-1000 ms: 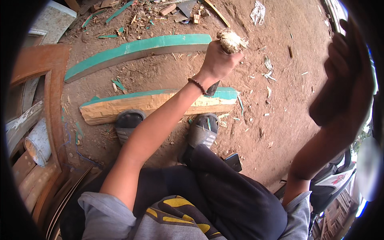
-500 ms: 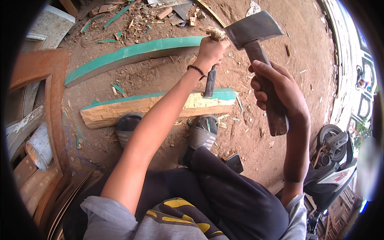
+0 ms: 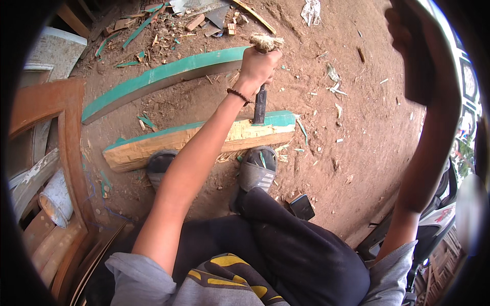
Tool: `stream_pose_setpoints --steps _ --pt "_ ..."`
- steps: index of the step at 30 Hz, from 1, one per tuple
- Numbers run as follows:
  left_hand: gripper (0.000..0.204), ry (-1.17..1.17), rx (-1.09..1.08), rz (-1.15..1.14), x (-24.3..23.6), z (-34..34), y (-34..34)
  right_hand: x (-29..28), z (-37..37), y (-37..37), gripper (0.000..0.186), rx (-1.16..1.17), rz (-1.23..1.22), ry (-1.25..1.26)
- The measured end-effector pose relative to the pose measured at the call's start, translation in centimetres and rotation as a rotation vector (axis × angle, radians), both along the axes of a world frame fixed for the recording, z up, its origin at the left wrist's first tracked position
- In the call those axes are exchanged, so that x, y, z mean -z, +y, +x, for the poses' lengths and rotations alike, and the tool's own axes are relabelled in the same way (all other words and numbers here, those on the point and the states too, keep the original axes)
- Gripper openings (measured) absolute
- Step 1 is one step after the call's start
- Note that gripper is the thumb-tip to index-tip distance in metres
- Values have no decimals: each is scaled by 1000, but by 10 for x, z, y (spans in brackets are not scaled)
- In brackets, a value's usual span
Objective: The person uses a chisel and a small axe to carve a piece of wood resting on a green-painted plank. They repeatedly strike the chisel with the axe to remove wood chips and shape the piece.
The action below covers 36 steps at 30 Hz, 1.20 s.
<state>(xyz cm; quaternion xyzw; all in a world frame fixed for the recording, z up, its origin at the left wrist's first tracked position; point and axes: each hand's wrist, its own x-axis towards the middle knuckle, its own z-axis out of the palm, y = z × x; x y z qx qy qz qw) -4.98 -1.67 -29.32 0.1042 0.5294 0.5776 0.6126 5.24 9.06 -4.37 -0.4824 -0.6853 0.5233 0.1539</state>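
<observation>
My left hand [image 3: 259, 67] is closed around a chisel [image 3: 260, 109] with a frayed, mushroomed handle end. Its dark blade stands nearly upright on the green-painted top edge of a wooden beam [image 3: 191, 142], toward the right end. The beam's near face is rough, bare, pale wood. It lies on the ground against the toes of my sandals [image 3: 258, 171]. High at the right, my right hand [image 3: 427, 33] is raised and grips a hatchet by its thick handle [image 3: 419, 84]. The hatchet's head is out of the picture, and the hand is blurred.
A curved green-painted timber [image 3: 163, 71] lies beyond the beam. Wood scraps and chips [image 3: 194, 23] are strewn at the back left. A brown wooden frame [image 3: 71, 153] and a whitish bucket [image 3: 55, 196] stand at left. A phone [image 3: 302, 207] lies beside my leg; a motorcycle [image 3: 439, 219] is at right.
My right hand has swung the hatchet up and to the right, taking its head out of view. My left hand still holds the chisel on the beam; the view has shifted slightly.
</observation>
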Motion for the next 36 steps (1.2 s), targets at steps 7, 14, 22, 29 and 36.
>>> stream_pose_setpoints --steps 7,14,22,29,36 --pt "18 -86 -3 -47 -8 -8 -25 79 -7 4 35 -457 -495 -588" --pt "27 -144 35 17 22 -17 -30 99 6 -29 32 4 -539 -334" --pt "38 11 43 65 -21 -61 -16 139 103 -59 32 324 -653 -156" --pt "42 111 0 246 -31 4 -23 191 165 -99 28 500 -876 -30" --pt "34 130 -16 233 -18 44 -21 189 190 -103 29 477 -802 -91"
